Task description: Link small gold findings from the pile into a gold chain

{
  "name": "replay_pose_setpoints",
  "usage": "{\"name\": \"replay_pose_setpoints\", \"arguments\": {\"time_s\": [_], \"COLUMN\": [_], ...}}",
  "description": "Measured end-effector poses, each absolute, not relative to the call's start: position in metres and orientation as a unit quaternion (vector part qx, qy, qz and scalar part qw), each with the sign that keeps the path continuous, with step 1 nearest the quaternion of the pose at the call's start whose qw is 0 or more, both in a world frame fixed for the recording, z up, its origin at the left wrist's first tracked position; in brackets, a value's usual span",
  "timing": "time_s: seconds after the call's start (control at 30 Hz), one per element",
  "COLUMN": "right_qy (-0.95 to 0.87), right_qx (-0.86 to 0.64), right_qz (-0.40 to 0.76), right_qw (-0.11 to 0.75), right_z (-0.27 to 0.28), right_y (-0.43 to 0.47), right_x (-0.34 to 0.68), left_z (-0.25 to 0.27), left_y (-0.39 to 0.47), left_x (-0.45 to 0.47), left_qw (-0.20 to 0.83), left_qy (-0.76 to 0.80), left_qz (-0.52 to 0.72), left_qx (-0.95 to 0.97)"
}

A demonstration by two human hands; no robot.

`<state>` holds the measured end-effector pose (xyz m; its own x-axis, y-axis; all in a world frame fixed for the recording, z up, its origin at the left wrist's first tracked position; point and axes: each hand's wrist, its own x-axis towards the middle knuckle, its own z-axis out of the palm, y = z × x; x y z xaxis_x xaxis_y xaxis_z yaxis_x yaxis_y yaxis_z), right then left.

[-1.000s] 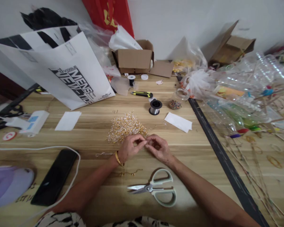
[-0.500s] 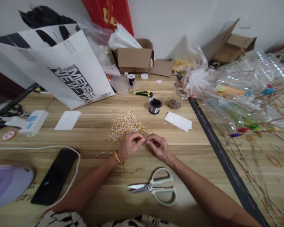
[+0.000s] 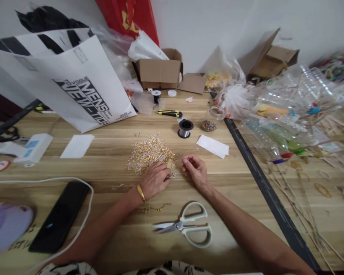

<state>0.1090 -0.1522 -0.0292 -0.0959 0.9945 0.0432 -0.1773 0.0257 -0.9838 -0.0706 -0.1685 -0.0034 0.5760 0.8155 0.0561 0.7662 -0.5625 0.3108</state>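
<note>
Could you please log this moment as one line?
left hand: at bead pile | right hand: right of pile, hold unclear | nearby: scissors, wire spool

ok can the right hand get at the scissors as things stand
Most likely yes: the scissors lie uncovered on the table, handles close beside the right forearm, with nothing visible blocking the way. The right hand would have to draw back toward the body.

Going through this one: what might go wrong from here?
The left hand is right beside the loose pile of gold and clear pieces, so a careless sweep might scatter them. The scissors lie with bare blades pointing towards the left forearm, which might get nicked if shifted. The white cable running by that forearm might snag.
</note>
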Motion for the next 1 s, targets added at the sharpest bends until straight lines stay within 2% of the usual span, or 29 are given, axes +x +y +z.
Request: {"name": "replay_pose_setpoints", "arguments": {"time_s": [0.3,0.4,0.63,0.73,0.87,1.0], "right_qy": [-0.451,-0.451,-0.458,-0.456,-0.457,-0.458], "right_qx": [-0.428,-0.426,-0.422,-0.420,-0.413,-0.414], "right_qz": [0.567,0.569,0.573,0.573,0.574,0.575], "right_qw": [0.540,0.540,0.533,0.536,0.540,0.537], "right_z": [-0.030,-0.030,-0.029,-0.029,-0.031,-0.032], "right_y": [-0.149,-0.149,-0.149,-0.148,-0.148,-0.148], "right_x": [0.110,0.110,0.111,0.112,0.112,0.112], "left_z": [-0.002,-0.001,-0.007,-0.007,-0.005,-0.007], "left_y": [-0.165,-0.160,-0.153,-0.153,-0.153,-0.154], "left_x": [-0.073,-0.076,-0.081,-0.081,-0.079,-0.079], "left_qw": [0.171,0.240,0.486,0.548,0.557,0.500], "left_qy": [0.447,0.462,0.502,0.496,0.496,0.513], "left_qz": [0.117,0.145,0.220,0.238,0.245,0.229], "left_qx": [0.870,0.841,0.681,0.630,0.620,0.659]}}
